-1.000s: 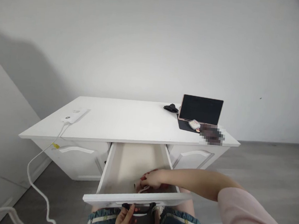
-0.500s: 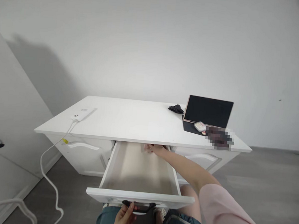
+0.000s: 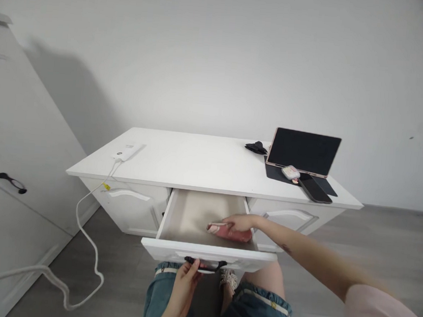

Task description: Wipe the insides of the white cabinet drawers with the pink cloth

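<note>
Back from the drawer point(image 3: 191, 215) rear, right hand point(image 3: 241, 223) fingers clasp one pink pouch point(image 3: 231, 235); left hand point(image 3: 185, 280) fingers grip one black handle point(image 3: 217, 264).

No writing, number or brand can be read anywhere. The white power strip point(image 3: 129, 150) at the left of the tabletop bears one small dark mark, too small to make out, and a yellow tag point(image 3: 104, 186) on its cable is just as illegible. The tablet point(image 3: 304, 152) and the phone point(image 3: 314, 188) at the right have dark screens. The pink bundle point(image 3: 232, 233) in the drawer point(image 3: 174, 250) shows no legible print.
</note>
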A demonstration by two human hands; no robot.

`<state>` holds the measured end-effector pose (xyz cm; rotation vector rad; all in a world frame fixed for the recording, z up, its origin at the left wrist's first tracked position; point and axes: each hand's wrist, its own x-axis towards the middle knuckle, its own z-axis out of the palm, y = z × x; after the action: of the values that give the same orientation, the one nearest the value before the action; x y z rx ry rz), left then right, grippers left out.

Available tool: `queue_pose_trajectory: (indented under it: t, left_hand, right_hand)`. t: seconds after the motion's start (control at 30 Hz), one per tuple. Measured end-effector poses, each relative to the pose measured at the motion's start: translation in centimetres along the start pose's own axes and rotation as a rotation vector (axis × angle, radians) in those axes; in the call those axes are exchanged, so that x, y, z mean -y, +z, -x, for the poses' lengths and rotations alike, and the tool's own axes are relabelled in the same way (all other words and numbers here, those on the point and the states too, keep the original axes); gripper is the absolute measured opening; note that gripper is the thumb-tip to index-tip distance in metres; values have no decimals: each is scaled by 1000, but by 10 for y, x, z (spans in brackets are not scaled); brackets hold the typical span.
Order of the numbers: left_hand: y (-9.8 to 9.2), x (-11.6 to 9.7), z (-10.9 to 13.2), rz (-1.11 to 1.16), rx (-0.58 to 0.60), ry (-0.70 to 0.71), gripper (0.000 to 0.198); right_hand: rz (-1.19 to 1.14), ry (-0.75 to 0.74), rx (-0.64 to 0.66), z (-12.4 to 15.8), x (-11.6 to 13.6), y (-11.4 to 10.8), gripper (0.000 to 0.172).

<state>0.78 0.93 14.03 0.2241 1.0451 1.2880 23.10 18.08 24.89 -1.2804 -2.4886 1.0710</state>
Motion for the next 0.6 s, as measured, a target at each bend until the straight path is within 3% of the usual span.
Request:
queue_pose_trajectory:
  t: [0.07, 0.1, 0.17, 0.23, 0.33, 0.47, 0.57, 0.6]
  left_hand:
    - [6, -2, -9, 19, 0, 10, 41]
    - [9, -4, -14, 28, 1, 10, 41]
    - [16, -8, -26, 45, 9, 4, 42]
    - [23, -14, -38, 59, 28, 2, 42]
    - [35, -23, -51, 85, 61, 2, 42]
    - [51, -31, -59, 124, 54, -11, 34]
    - [55, -32, -62, 179, 43, -25, 21]
    - [53, -32, -63, 203, 46, -40, 16]
  right_hand:
    - [35, -96, 67, 18, 16, -17, 38]
    - [66, -161, -7, 30, 25, -21, 41]
    - [169, -228, -284, 59, 38, -18, 43]
    - [367, -275, -523, 89, 40, 3, 43]
    - [719, -276, -796, 114, 17, 54, 49]
    - [829, -67, -1035, 92, -18, 114, 47]
    - [748, -17, -1143, 46, -13, 142, 44]
    - [696, -17, -1123, 29, -5, 150, 43]
